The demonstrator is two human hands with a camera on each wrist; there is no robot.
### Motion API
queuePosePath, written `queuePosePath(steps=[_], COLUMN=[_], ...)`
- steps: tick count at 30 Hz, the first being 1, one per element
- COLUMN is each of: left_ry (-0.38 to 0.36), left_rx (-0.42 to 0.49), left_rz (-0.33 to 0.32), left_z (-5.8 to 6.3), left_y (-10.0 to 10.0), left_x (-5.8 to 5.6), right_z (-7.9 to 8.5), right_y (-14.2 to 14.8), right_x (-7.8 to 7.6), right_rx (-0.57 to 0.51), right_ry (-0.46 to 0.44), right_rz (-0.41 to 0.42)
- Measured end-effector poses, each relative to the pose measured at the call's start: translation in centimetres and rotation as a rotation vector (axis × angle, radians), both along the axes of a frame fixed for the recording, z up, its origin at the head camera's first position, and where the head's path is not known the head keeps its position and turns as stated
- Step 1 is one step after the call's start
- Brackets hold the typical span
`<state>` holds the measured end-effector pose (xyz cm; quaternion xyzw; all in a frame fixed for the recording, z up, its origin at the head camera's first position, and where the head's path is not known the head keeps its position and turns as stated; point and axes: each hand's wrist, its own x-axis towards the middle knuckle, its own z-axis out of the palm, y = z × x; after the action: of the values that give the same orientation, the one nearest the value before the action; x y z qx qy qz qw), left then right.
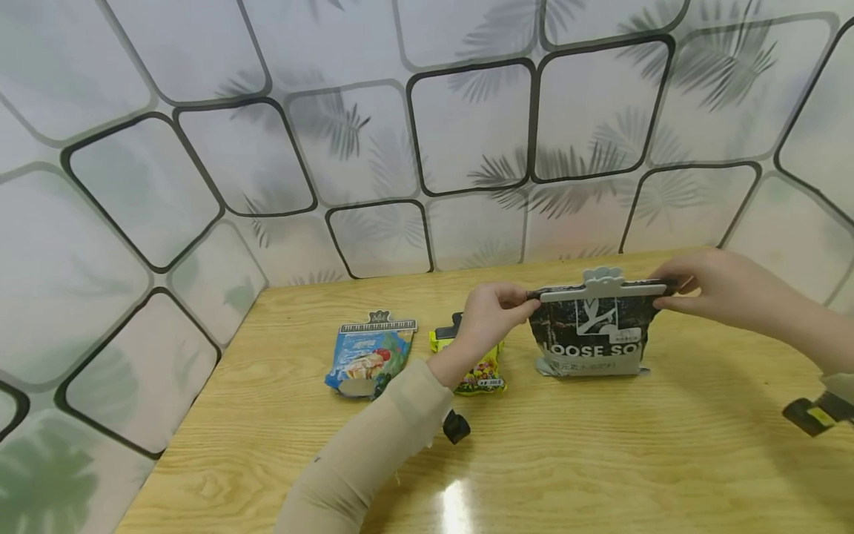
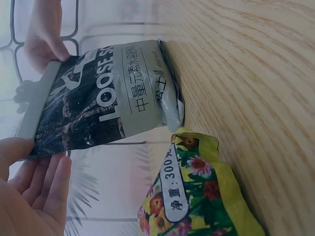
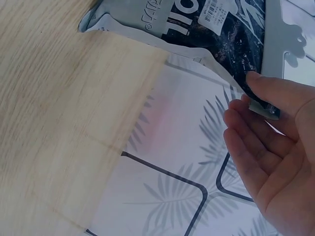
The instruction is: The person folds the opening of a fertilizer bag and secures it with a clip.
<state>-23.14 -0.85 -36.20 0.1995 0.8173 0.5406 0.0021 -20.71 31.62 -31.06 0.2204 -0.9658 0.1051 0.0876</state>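
A black and grey bag [image 1: 594, 334] printed "LOOSE SO" stands upright at the back right of the table, its lower edge at the tabletop. Along its top runs a pale grey bag clip [image 1: 603, 288] with a shaped handle. My left hand [image 1: 483, 319] pinches the bag's top left corner between thumb and fingers. At the opposite top corner, my right hand [image 1: 710, 289] does the same, its thumb on the front face in the right wrist view. Beside the left forearm lies a yellow flowered packet [image 2: 197, 191] with a dark clip [image 1: 448, 330], partly hidden by that hand.
Further left on the wooden table [image 1: 567, 460] lies a blue packet [image 1: 370, 360], closed with a grey patterned clip [image 1: 379, 324]. A wall covering [image 1: 474, 126] with leaf and frame patterns rises behind and along the left side of the table.
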Motion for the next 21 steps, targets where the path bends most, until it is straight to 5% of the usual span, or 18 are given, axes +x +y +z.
queuePosePath(steps=[21], left_ry=[-0.009], left_rx=[0.021], left_rz=[-0.008], left_z=[-0.2], left_y=[0.0], left_x=[0.0], right_z=[-1.9], right_y=[0.7], right_x=[-0.1], right_rx=[-0.083], right_ry=[0.095], right_rz=[0.045])
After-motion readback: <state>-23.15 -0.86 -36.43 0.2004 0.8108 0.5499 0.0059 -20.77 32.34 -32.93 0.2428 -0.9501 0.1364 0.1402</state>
